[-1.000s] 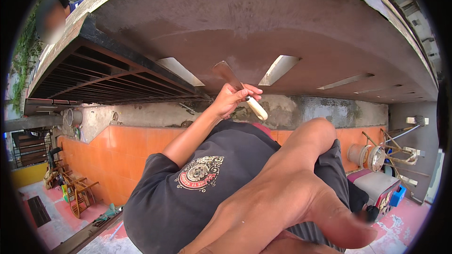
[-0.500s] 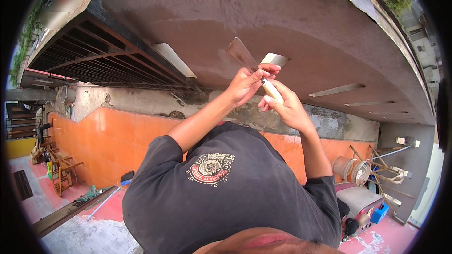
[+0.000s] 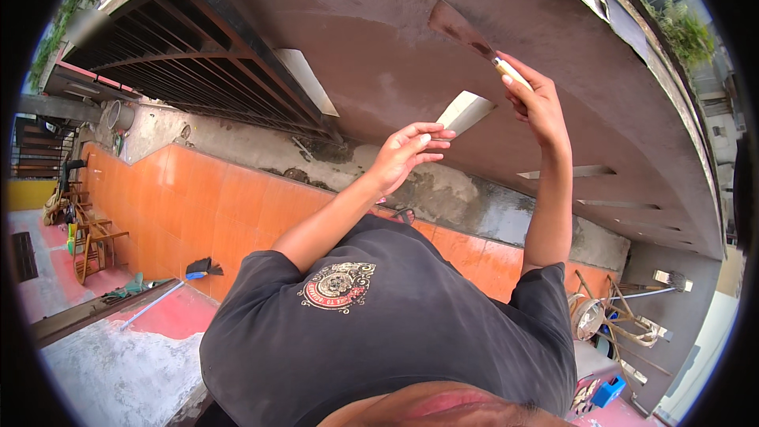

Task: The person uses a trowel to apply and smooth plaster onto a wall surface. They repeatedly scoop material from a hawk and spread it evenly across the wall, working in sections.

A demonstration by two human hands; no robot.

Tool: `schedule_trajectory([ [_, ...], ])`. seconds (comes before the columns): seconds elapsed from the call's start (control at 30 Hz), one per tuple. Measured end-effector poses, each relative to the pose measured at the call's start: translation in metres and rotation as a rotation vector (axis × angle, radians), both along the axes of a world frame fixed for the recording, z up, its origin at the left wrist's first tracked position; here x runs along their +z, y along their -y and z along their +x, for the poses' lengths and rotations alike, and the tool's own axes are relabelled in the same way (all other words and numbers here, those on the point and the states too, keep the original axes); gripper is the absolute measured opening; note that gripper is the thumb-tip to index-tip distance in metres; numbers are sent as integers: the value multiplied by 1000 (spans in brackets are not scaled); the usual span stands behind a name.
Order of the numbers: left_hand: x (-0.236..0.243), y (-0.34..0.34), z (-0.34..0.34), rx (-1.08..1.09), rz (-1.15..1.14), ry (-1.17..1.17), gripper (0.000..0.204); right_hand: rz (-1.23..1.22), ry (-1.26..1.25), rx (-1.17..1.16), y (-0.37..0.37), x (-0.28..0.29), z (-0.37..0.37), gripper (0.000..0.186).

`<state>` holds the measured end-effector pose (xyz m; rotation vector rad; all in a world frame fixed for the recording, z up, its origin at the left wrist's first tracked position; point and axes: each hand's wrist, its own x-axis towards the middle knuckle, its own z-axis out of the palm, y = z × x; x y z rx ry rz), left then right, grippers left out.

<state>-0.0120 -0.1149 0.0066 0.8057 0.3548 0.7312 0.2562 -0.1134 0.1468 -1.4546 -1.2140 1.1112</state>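
Note:
My right hand (image 3: pixel 541 104) is raised at the brown plastered wall (image 3: pixel 356 39), closed round the pale handle of a putty knife (image 3: pixel 465 29). The knife's flat, brown-smeared blade points up and to the left, over the upper part of the wall; whether it touches the surface I cannot tell. Lower and to the left, my left hand (image 3: pixel 405 154) is held out with its fingers apart and nothing in them. Its fingertips appear beside a pale slanted opening (image 3: pixel 466 113) in the wall.
A dark barred metal gate (image 3: pixel 198 63) stands left of the wall. Orange tiles (image 3: pixel 205 198) and a wet concrete strip (image 3: pixel 506 217) run along the base. Wooden chairs (image 3: pixel 95 237) stand far left; a bucket (image 3: pixel 587 316) and a wooden stool (image 3: pixel 632 324) are at the right.
My right hand has moved up and right with the putty knife, away from my left hand. My left hand has come off the knife and dropped slightly.

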Motion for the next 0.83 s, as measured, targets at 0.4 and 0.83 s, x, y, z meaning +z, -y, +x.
schedule_trajectory([
  [0.4,-21,-46,-73,150,-405,374,50,-94,268,379,-25,-56,-178,32],
  [0.83,-14,-62,-128,-58,-47,317,37,1151,-314,395,111,125,-269,49],
])
